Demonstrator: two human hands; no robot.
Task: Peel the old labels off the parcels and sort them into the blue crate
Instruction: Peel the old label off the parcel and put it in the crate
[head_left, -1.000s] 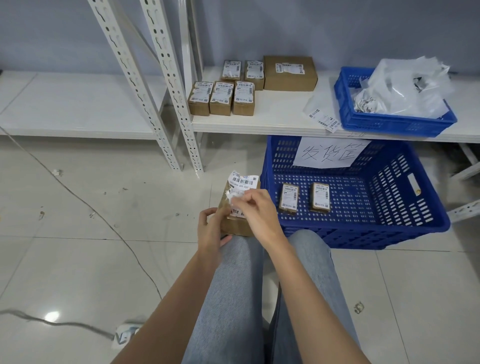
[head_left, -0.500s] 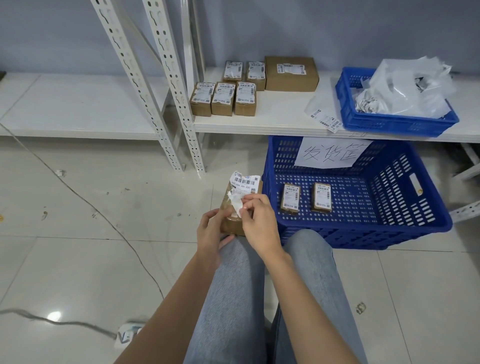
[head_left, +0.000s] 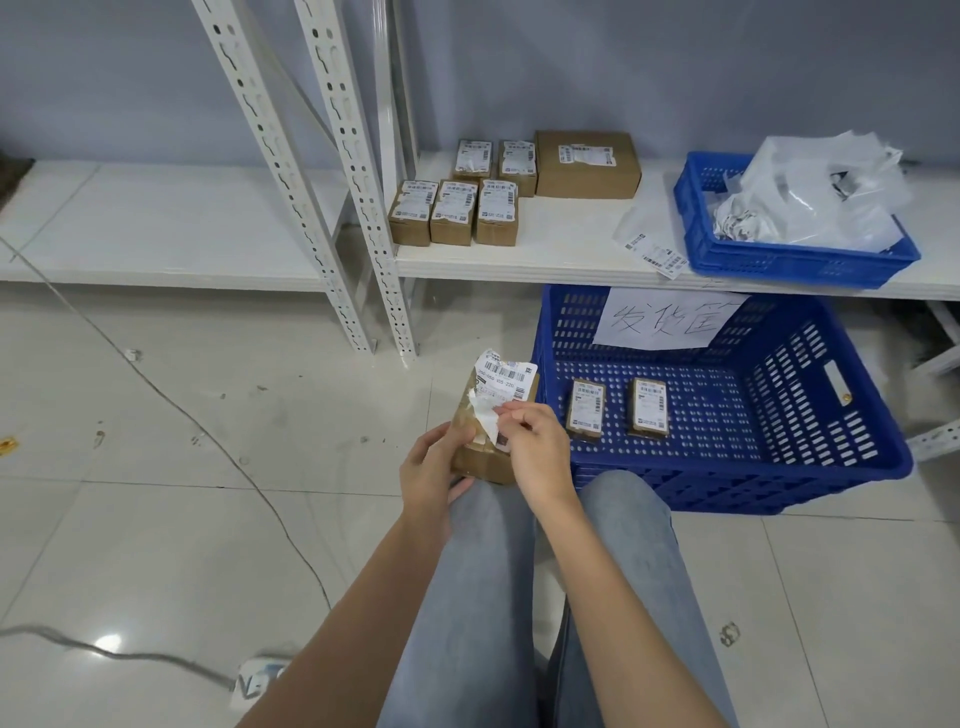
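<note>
Parcel (head_left: 485, 457) sits on the knee beside the blue crate's (head_left: 857, 467) near-left corner, left hand (head_left: 431, 470) gripping it, right hand (head_left: 535, 441) pinching its half-lifted label (head_left: 501, 384), two parcels (head_left: 586, 410) inside, six boxes (head_left: 457, 213) shelved.

matt brown cardboard parcel (head_left: 483, 441) with a torn paper label (head_left: 506, 378); perforated blue plastic crate (head_left: 810, 467) beside the hands; glossy floor tiles (head_left: 156, 545) below.
</note>
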